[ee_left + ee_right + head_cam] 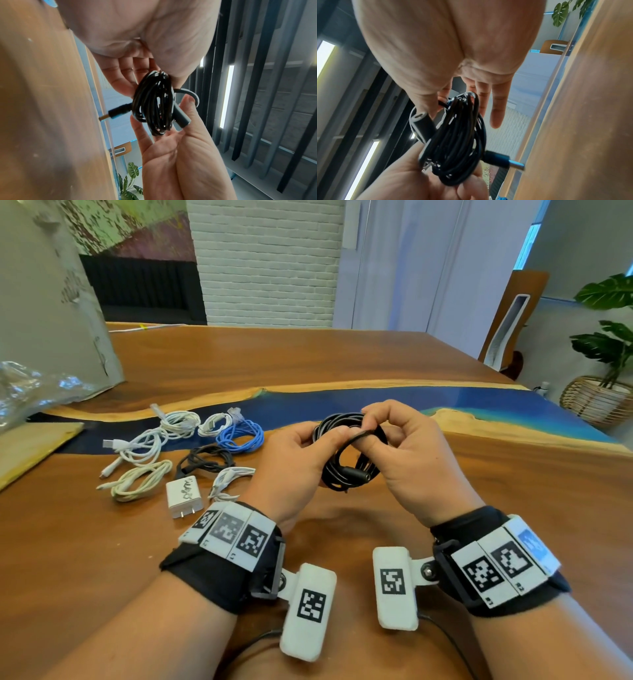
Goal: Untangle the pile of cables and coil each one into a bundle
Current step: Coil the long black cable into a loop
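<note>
Bright daylight, soft shadows, wide-angle distortion, blurred wrist views

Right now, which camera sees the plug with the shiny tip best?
The left wrist view: the plug sticks out sideways from the black coil, unobstructed. The right wrist view shows it too, blurrier. In the head view it is hidden.

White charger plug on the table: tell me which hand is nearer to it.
Left. The left hand holds the black cable coil just right of the white charger plug. The right hand grips the same coil from its far side, farther from the plug.
</note>
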Demonstrator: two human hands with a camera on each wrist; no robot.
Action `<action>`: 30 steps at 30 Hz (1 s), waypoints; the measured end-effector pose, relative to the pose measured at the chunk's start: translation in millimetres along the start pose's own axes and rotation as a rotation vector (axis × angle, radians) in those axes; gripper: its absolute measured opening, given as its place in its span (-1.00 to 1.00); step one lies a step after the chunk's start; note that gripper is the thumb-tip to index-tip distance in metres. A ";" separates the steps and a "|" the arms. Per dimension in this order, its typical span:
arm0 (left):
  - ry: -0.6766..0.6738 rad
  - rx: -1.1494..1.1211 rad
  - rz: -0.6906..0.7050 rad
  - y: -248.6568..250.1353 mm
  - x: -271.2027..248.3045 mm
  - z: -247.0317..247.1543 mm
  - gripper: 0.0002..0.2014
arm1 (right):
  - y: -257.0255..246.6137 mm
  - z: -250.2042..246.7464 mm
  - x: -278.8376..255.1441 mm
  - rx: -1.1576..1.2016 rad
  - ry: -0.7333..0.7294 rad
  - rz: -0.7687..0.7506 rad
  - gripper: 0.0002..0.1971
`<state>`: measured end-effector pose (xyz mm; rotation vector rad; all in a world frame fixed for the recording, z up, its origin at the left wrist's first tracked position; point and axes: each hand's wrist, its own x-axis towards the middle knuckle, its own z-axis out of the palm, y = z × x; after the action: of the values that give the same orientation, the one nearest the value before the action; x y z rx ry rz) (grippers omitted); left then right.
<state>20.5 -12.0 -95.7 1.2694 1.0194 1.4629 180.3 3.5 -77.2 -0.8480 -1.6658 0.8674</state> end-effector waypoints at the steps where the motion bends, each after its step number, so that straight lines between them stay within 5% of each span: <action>1: 0.019 0.023 0.008 -0.3 1.1 -0.8 -0.82 | 0.7 0.7 0.7 -0.001 0.039 -0.002 -0.90; 6: 0.074 0.085 0.045 -0.7 2.3 -2.4 -0.76 | 0.8 1.9 0.3 0.041 0.146 -0.036 -0.82; 14: 0.079 0.105 -0.018 0.4 4.6 -3.8 -0.68 | -4.3 8.7 -3.7 0.075 0.127 -0.061 -0.81; 19: 0.152 0.089 -0.044 0.0 7.3 -11.9 -0.71 | -10.9 -2.7 -2.4 0.248 -0.045 0.173 -0.65; 24: 0.162 0.082 -0.008 4.4 7.9 -13.5 -0.73 | -18.8 -2.6 -1.8 0.679 0.015 0.337 -0.69; 30: 0.142 0.121 -0.006 6.2 5.0 -7.4 -0.73 | -21.4 -11.0 1.4 0.546 0.105 0.393 -0.75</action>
<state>12.1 -8.8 -89.5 1.2599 1.2207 1.5231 188.1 -4.2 -55.8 -0.8223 -1.0964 1.4391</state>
